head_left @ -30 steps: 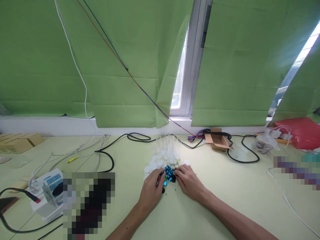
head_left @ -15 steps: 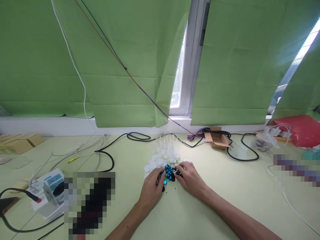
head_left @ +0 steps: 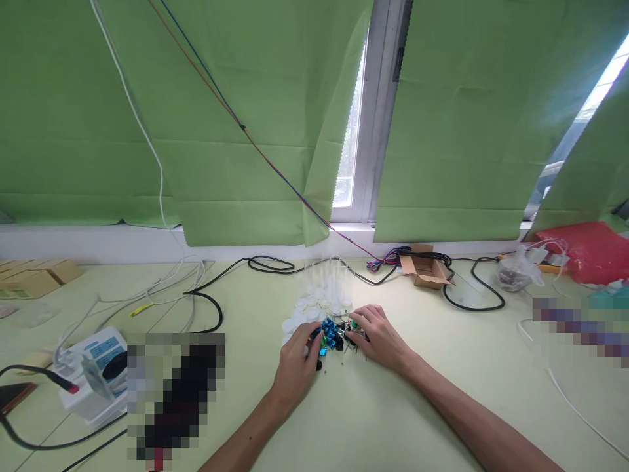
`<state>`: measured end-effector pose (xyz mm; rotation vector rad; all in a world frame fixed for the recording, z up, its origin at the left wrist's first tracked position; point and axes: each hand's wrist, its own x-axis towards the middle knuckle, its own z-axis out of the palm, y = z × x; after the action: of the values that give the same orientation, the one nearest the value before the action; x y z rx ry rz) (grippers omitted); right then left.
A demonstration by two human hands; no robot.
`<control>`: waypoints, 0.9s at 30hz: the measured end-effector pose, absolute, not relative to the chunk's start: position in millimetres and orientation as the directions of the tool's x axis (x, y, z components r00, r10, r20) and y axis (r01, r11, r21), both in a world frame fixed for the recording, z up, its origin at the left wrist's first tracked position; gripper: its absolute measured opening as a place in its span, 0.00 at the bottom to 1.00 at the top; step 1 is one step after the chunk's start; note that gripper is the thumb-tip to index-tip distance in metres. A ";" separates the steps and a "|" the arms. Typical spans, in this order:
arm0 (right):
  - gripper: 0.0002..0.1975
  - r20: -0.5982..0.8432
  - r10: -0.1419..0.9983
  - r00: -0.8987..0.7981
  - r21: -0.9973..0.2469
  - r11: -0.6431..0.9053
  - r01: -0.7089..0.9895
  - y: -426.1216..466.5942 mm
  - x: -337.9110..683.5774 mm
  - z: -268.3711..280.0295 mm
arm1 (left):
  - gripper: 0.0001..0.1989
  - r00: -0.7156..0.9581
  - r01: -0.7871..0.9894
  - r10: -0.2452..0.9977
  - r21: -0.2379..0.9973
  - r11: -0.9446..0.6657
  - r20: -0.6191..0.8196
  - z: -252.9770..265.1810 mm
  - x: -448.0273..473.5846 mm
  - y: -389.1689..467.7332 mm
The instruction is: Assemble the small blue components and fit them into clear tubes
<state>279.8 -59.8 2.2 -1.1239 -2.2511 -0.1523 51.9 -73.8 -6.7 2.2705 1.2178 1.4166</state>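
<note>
Across the smooth, pale green tabletop (head_left: pixel 344 426), a small heap of glossy blue, blocky parts (head_left: pixel 329 333) is lying between the two hands, the left hand (head_left: pixel 298 354) curving round and partly hiding its left edge, whether its grip is pinching anything one cannot tell, and the right hand (head_left: pixel 378 333) holding its grip spread beside small black parts (head_left: pixel 339 345). Behind the heap, white-capped clear tubes (head_left: pixel 336 307) are lying close-packed, while an open cardboard box (head_left: pixel 428 272) and a red bag (head_left: pixel 584 252) are sitting farther right.
</note>
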 end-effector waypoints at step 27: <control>0.19 0.407 0.733 -0.545 -0.119 0.634 0.764 -59.9 266.7 1.5 | 0.10 0.252 0.540 0.718 0.522 -0.661 0.648 -3.7 54.2 -74.4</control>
<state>266.7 -59.9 1.5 -1.1817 -2.4361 -0.1004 54.2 -74.4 -3.7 2.3260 1.1861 1.3688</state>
